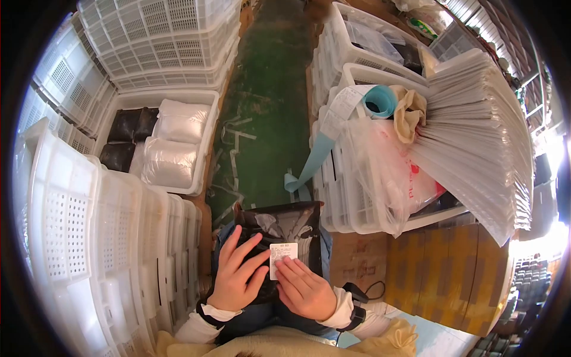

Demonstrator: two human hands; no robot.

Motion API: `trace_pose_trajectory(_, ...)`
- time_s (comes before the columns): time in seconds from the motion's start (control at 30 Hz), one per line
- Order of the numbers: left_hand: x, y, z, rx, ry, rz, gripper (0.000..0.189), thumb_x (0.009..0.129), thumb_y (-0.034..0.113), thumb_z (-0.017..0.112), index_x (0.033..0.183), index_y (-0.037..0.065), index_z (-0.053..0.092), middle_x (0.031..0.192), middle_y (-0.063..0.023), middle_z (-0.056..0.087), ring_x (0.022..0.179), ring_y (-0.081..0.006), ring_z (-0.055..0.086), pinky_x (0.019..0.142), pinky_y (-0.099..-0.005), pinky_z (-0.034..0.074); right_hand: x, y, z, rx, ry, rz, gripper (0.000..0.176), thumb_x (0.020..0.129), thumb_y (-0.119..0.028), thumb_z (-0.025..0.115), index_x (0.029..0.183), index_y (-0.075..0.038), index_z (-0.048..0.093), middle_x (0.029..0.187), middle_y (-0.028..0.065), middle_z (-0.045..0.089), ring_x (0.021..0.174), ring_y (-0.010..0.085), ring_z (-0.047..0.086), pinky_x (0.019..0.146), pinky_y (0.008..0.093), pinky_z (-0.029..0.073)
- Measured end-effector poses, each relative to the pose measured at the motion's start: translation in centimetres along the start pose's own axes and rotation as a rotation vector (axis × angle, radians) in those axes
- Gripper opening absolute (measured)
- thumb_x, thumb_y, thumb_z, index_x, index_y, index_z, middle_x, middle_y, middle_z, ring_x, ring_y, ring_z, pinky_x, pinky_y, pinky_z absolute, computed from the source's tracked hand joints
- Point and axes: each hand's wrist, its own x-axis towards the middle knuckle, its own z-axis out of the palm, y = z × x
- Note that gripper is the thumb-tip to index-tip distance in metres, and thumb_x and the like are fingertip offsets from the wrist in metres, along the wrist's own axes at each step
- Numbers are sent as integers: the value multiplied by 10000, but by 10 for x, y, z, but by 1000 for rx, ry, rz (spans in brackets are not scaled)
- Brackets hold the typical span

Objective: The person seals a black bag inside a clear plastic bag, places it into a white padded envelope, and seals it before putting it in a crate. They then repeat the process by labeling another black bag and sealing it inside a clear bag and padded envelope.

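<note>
Across my lap lies a dark, shiny plastic bag (297,215), with light glinting off its creases. On top of it is a small white printed label (284,251), its print too small to read. My right hand (306,290) rests flat over the label's lower right part, fingers stretched and lying on it. Just left of the label, my left hand (241,271) has its fingers spread over the bag, a fingertip close to the label's edge. Neither hand is gripping anything.
White crates (148,285) line my left side; an open crate (205,143) there holds white and black packages. To my right, a label roll (379,101) trails its strip toward the green floor (262,119). Beside it are a stack of white sheets (476,131) and taped cardboard boxes (437,273).
</note>
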Motion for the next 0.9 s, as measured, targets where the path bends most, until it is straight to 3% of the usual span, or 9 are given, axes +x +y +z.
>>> trace_pose_trajectory(0.1,3,-2,12,57,-56,26,324,820,166,593,1142,135,614,1349,-131,413,1304,-424,247,1030,-540,215,-8,12,-3,170,-28,35,432,766,-183,645,1132,31,563,1216,129,547,1158,303,502,977,454,380)
trace_pose_trajectory(0.3,8,4,18,217,-141,-95,418,866,173,485,1282,140,501,1439,-179,257,1340,-459,95,1040,-597,112,10,22,-5,-43,-64,202,488,804,-218,604,1276,-146,505,1351,-4,441,1264,398,336,989,596,258)
trace_pose_trajectory(0.4,10,3,18,283,-144,-105,434,876,207,455,1308,164,475,1444,-162,258,1344,-457,73,1028,-627,87,0,13,-5,-15,-108,222,500,807,-249,600,1289,-172,494,1361,-32,429,1276,432,294,979,634,229)
trace_pose_trajectory(0.53,18,12,16,497,-211,-16,507,844,299,513,1320,137,443,1431,-87,308,1331,-418,172,1000,-668,97,-31,3,-9,55,-187,197,504,815,-278,590,1300,-192,485,1383,-48,401,1292,431,264,973,665,195)
trace_pose_trajectory(0.63,20,29,21,508,-266,85,659,788,362,575,1300,-17,409,1415,-121,325,1313,-377,247,1014,-654,104,-40,15,-25,156,-19,183,382,784,-198,626,1145,-80,587,1252,45,531,1224,342,414,1013,559,260)
trace_pose_trajectory(0.7,16,37,35,442,-300,127,690,766,363,603,1295,-32,404,1405,-143,334,1310,-355,267,1022,-634,128,-39,24,-47,117,157,198,286,725,-88,662,998,-6,630,1096,112,617,1096,296,546,991,459,356)
trace_pose_trajectory(0.73,12,42,40,411,-319,146,707,755,364,617,1293,-40,401,1400,-154,338,1308,-345,277,1027,-624,139,-31,26,-66,78,257,232,288,709,-24,655,994,4,622,1061,141,620,1024,297,582,916,421,434)
trace_pose_trajectory(0.8,6,48,41,404,-314,153,748,732,368,648,1288,-60,390,1385,-196,342,1306,-329,295,1059,-512,202,-16,27,-95,-28,472,312,264,710,21,632,974,29,614,1009,168,624,955,301,603,841,353,480)
trace_pose_trajectory(0.9,-6,47,35,375,-336,169,759,730,383,650,1286,-63,389,1382,-207,343,1302,-333,304,1064,-449,231,11,35,-119,-182,432,295,277,719,59,591,996,56,579,968,175,610,918,309,600,783,323,497)
